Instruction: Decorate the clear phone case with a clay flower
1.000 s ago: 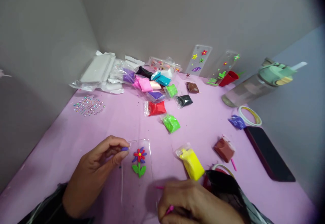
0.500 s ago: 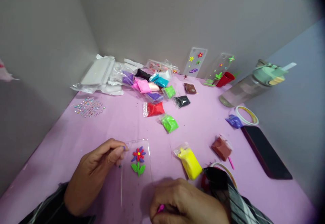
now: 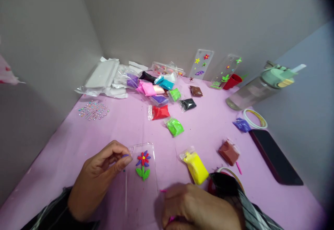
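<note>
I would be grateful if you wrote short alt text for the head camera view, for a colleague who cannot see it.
A person's left hand pinches a small bit of purple clay beside a clay flower on a clear phone case, while the right hand holds a pink tool. Bagged coloured clay lies farther along the pink table.

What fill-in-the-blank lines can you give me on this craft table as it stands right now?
The left hand pinches a sliver of ____ clay above the clear phone case.
The clay flower on that case has a ____ stem and leaves.
The right hand grips a thin ____ tool.
The small cup beside the water bottle is ____.

Missing words in order: purple, green, pink, red.
</note>
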`<state>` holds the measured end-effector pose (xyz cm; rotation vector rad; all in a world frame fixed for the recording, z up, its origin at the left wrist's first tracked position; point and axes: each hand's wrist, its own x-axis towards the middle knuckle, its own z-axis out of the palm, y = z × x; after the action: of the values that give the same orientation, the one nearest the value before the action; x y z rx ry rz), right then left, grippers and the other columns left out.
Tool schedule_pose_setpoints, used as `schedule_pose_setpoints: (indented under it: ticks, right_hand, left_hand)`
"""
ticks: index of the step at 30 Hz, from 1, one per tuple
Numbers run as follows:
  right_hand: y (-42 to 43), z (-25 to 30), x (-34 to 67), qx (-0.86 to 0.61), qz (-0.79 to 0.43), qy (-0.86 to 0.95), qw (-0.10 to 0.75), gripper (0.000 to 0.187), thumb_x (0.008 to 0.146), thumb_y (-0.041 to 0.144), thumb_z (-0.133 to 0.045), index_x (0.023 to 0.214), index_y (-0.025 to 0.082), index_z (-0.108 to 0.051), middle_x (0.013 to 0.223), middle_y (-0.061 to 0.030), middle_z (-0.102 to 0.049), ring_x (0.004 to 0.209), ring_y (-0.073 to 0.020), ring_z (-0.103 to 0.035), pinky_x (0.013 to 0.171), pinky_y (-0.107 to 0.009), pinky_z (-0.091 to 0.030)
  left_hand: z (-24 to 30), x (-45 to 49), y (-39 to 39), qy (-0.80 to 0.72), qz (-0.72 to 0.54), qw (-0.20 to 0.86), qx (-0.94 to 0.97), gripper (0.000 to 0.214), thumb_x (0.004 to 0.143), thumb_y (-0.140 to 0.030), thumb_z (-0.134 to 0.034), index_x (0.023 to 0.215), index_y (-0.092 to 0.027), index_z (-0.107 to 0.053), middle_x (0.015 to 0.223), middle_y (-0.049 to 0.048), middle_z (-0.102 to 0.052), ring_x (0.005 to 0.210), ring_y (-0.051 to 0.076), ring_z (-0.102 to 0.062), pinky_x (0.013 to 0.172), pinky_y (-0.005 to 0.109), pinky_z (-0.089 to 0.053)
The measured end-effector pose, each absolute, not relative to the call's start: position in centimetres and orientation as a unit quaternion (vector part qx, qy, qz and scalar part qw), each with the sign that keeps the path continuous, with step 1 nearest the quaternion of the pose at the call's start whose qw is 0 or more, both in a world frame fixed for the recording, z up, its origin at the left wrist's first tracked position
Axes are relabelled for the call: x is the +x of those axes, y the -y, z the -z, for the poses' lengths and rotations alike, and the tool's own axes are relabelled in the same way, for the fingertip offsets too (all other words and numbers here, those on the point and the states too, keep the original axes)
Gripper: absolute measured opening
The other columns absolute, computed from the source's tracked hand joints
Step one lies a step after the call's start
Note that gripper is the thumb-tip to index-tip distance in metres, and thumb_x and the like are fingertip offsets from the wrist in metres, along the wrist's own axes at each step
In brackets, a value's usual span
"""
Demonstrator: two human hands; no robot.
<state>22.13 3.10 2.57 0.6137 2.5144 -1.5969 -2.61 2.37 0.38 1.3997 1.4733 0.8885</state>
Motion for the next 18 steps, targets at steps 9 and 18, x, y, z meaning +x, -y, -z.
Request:
schedule_pose_setpoints:
  ticks: [9,18]
  right_hand:
    - [-2.8,-2.23,22.79,0.261,0.479,-0.832,0.1,0.017,0.094,0.025,-0.059,0.084,0.016,-0.068,0.086,-0.0036,-0.067,0.081,-0.0133,-0.062,0.066,-0.02,-0.043]
    - [-3.33,-2.53,22.64,0.211,0.516,-0.827,0.079,0.011,0.092,0.018,-0.059,0.086,0.013,-0.067,0.087,-0.0039,-0.066,0.085,-0.0142,-0.061,0.072,-0.019,-0.045]
  left_hand:
    - [-0.02,-2.79,-2.15,-0.603,-0.364,0.431,0.565,0.015,0.093,-0.04,-0.055,0.099,-0.032,-0.066,0.094,-0.0042,-0.065,0.088,0.013,-0.061,0.077,0.017,-0.047]
    - [0.03,-2.83,-2.11,-0.61,-0.348,0.459,0.544,0.025,0.093,-0.046,-0.051,0.08,-0.026,-0.057,0.073,-0.0042,-0.057,0.071,0.014,-0.056,0.066,0.022,-0.044]
